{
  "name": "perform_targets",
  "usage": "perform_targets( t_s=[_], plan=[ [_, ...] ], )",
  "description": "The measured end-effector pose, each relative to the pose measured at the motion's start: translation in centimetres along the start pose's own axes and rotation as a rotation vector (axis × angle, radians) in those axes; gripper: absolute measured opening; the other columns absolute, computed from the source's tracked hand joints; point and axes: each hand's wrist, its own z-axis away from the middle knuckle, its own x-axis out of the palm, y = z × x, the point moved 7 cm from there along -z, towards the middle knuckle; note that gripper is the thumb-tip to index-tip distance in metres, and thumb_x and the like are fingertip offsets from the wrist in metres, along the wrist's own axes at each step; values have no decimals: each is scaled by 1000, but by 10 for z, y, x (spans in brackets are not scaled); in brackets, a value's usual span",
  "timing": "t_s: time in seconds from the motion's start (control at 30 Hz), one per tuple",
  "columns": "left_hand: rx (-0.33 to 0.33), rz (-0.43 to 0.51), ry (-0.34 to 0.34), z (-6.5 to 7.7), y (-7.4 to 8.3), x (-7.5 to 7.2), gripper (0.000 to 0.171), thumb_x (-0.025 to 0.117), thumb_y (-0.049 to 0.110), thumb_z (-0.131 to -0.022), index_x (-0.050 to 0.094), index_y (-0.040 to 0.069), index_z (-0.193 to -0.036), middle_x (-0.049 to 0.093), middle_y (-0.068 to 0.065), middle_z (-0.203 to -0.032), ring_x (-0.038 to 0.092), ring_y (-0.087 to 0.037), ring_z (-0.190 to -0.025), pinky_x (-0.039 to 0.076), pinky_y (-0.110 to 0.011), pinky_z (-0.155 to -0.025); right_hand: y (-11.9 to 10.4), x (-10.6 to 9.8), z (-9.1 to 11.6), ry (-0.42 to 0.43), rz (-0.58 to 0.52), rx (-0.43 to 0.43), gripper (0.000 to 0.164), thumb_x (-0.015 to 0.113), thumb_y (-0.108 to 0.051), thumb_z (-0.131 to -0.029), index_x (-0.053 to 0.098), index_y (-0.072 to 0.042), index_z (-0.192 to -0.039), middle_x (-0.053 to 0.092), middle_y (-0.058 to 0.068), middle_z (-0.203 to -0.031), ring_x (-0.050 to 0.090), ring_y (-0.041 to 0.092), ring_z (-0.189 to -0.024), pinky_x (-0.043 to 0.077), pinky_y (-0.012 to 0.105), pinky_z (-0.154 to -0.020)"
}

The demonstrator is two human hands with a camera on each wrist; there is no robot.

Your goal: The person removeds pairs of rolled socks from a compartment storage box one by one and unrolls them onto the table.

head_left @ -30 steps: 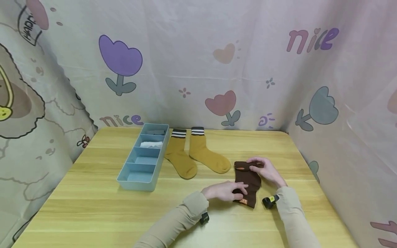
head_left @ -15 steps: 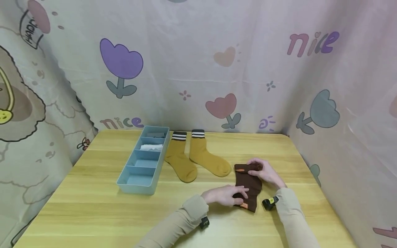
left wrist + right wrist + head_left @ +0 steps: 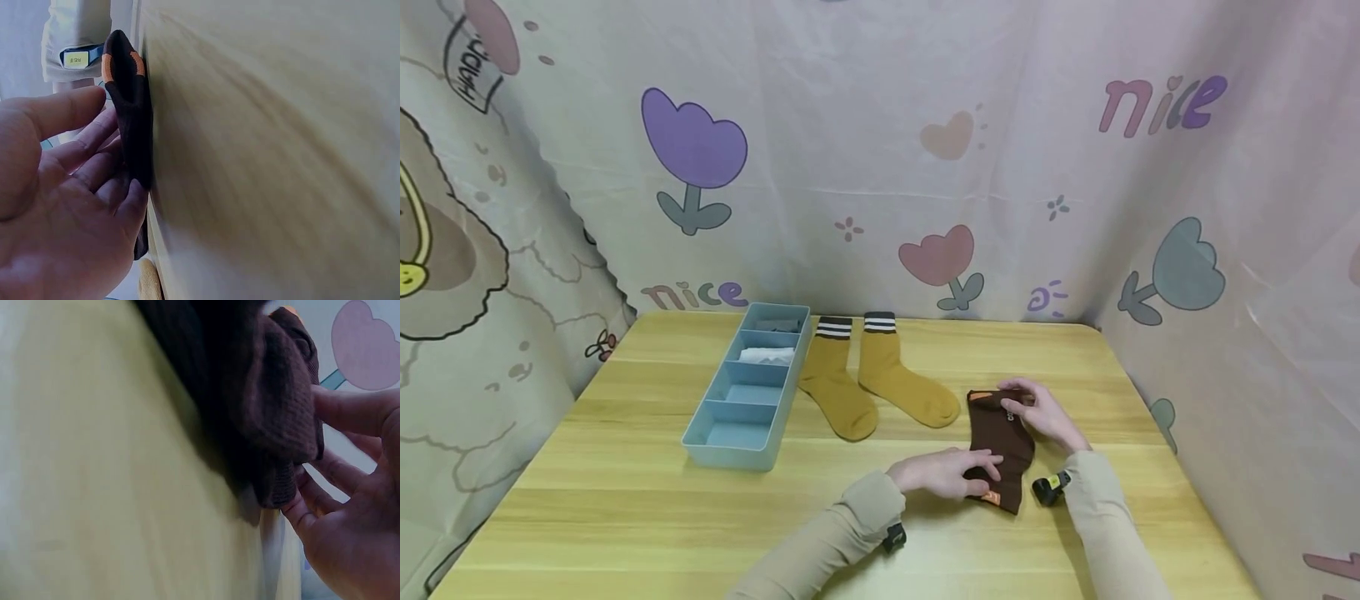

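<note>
A dark brown sock [image 3: 997, 450] with orange patches lies on the table in the head view, its far end folded over. My left hand [image 3: 946, 472] rests on its near part, fingers fairly straight. In the left wrist view, those fingers [image 3: 128, 206] touch the sock [image 3: 134, 125], whose opening has orange bands. At the far end, my right hand [image 3: 1041, 412] pinches the folded edge between thumb and fingers. The right wrist view shows the thick brown fold [image 3: 281, 394] against the thumb and fingertips of the right hand [image 3: 356, 487].
Two mustard socks [image 3: 838, 392] with striped cuffs lie flat to the left of the brown one. Beside them stands a blue-grey divided box [image 3: 735, 458]; its back compartments hold a grey item [image 3: 777, 326] and a white item [image 3: 767, 356]. A printed curtain [image 3: 820, 167] encloses the table.
The folded far end of the brown sock has turned over: pale lettering now shows near my right fingers, and the orange patch sits at the edge. My left hand stays almost still.
</note>
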Motion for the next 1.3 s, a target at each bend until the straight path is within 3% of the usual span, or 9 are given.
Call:
perform_targets(
  t_s=[0.2, 0.4, 0.6, 0.7, 0.93, 1.13, 1.3],
  plan=[
    [-12, -2, -8, 0, 0, 0, 27, 53, 24, -104, 63, 17, -128, 42, 5, -161, 29, -17, -154, 28, -29, -125, -7, 0, -4, 36, 57, -106, 21, 63, 0, -95, 65, 4, -116, 66, 25, -118, 63, 29, -105, 50, 25, -84],
    [-23, 5, -6, 1, 1, -1, 28, 52, 25, -104, 62, 17, -129, 40, 6, -161, 28, -17, -155, 28, -30, -125, -8, -1, -7, 46, 103, -85, 21, 60, -5, -99, 69, 3, -117, 68, 23, -120, 62, 34, -113, 52, 32, -92],
    [-29, 11, -12, 1, 2, -2, 28, 52, 25, -105, 62, 17, -130, 39, 5, -162, 29, -17, -154, 29, -30, -124, -10, 0, -6, -5, 107, -88, 27, 70, -10, -93, 69, 0, -118, 68, 22, -121, 64, 17, -99, 52, 23, -81],
    [-28, 7, -13, 1, 2, -1, 28, 52, 25, -105, 62, 17, -130, 39, 5, -162, 30, -17, -154, 30, -29, -124, -9, 2, -6, -22, 115, -68, 32, 75, -9, -88, 68, -1, -118, 68, 21, -121, 62, 15, -98, 51, 22, -80],
    [-26, 4, -3, 1, 1, -2, 28, 53, 23, -104, 62, 17, -129, 40, 5, -162, 31, -18, -154, 30, -29, -124, -11, 1, -15, 16, 153, -34, 26, 73, -6, -89, 69, -2, -114, 69, 21, -117, 64, 23, -93, 52, 28, -77],
    [-15, 2, -8, 0, 1, -2, 28, 53, 23, -104, 61, 17, -130, 40, 4, -162, 30, -18, -154, 29, -29, -124, -11, 1, -21, 27, 161, -38, 27, 68, -7, -93, 66, 1, -119, 69, 22, -117, 64, 36, -108, 51, 43, -90],
    [-10, -5, -17, 0, 1, 0, 29, 52, 24, -105, 61, 17, -132, 39, 4, -162, 28, -18, -155, 28, -29, -125, -12, -1, -24, 81, 141, -85, 28, 71, 1, -88, 61, 3, -113, 67, 20, -107, 62, 33, -100, 50, 39, -88]
  ],
)
